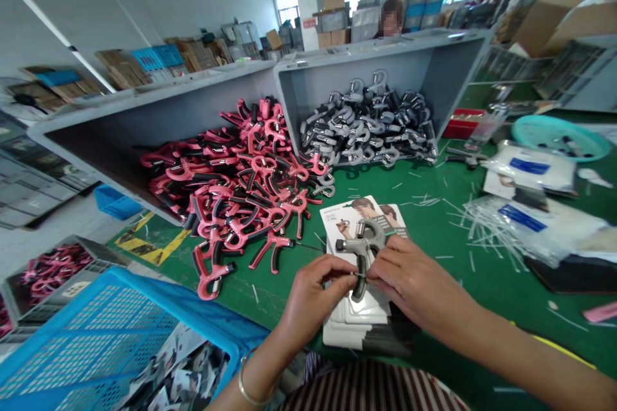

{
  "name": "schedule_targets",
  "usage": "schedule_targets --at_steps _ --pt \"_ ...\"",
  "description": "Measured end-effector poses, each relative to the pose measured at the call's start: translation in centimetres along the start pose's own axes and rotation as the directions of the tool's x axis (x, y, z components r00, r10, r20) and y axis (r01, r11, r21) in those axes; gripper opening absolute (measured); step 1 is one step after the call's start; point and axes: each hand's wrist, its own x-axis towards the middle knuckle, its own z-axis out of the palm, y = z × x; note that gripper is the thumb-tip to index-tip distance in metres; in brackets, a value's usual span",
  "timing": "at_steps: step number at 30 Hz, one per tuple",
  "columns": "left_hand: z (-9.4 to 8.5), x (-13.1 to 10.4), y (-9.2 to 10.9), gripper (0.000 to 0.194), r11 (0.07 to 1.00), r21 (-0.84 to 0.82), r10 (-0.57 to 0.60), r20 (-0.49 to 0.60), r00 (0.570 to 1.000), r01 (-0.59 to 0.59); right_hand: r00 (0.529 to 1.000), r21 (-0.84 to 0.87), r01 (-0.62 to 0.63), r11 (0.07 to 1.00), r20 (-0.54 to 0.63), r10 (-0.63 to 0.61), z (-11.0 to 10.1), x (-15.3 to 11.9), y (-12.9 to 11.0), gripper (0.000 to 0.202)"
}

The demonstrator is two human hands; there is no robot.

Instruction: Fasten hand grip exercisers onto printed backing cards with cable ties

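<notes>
A grey hand grip strengthener (370,239) with dark handles and a coil spring lies on the upper card of a stack of printed cardboard backing cards (337,221). My left hand (321,289) is closed in a pinch at the left of its lower handle, where a thin pale strip like a cable tie shows at the fingertips. My right hand (402,270) has its fingers closed against the strengthener's right side, and they hide part of it. Pink-and-black hand grip strengtheners (260,173) lie heaped to the left of the cards.
Two tipped grey crates (357,54) stand behind, one spilling pink strengtheners, the other holding grey strengtheners (366,125). A blue basket (101,327) of cards is at lower left. White strips (496,231), plastic bags (535,164) and a turquoise tray (562,135) lie right. A person sits beyond.
</notes>
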Motion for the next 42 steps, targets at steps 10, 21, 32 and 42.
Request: schedule_targets --at_steps 10,21,32,42 --pt "-0.5 0.7 1.0 0.009 0.982 0.148 0.112 0.051 0.992 -0.118 0.999 -0.036 0.044 0.998 0.026 -0.043 -0.2 0.1 0.3 0.016" --pt "-0.5 1.3 1.6 0.01 0.929 0.239 0.247 0.163 0.955 -0.281 0.996 -0.067 0.085 0.994 0.027 -0.084 -0.1 0.5 0.4 0.013" --pt "-1.0 1.7 1.5 0.01 0.938 0.222 0.227 0.183 0.957 -0.265 0.997 -0.09 0.067 0.994 0.048 -0.063 -0.5 0.1 0.5 0.011" --pt "-1.1 1.8 2.1 0.01 0.985 0.153 0.054 0.182 0.982 -0.082 0.999 0.101 0.042 0.994 -0.001 -0.042 -0.6 0.4 0.6 0.017"
